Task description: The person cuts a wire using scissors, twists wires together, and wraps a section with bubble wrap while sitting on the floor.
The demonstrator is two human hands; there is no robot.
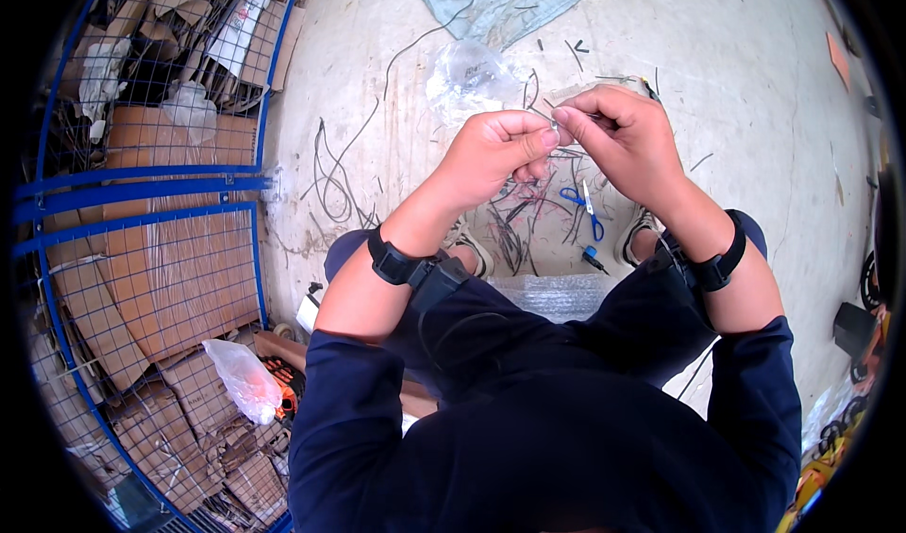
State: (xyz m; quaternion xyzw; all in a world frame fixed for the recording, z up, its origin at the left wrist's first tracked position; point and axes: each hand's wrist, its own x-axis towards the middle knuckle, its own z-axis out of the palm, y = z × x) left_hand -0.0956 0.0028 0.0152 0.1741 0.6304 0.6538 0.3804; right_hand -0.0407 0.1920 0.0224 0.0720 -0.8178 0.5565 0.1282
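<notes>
My left hand (505,156) and my right hand (625,141) meet fingertip to fingertip above the floor. Both are closed in a pinch on a thin dark wire (534,90), which shows just beyond the fingers. The part between the fingertips is small and mostly hidden. Below the hands, blue-handled scissors (589,210) lie open on the concrete. Dark wire scraps (514,226), with some reddish strands among them, are strewn between my feet. Nearer to me is a small blue-and-black tool or connector (592,258) whose kind is unclear.
A blue mesh cage (260,137) full of flattened cardboard (179,250) stands at left. A clear plastic bag (472,80) and a grey-green cloth (500,5) lie beyond my hands. Loose cable (330,174) coils by the cage. Bubble wrap (552,297) lies between my legs.
</notes>
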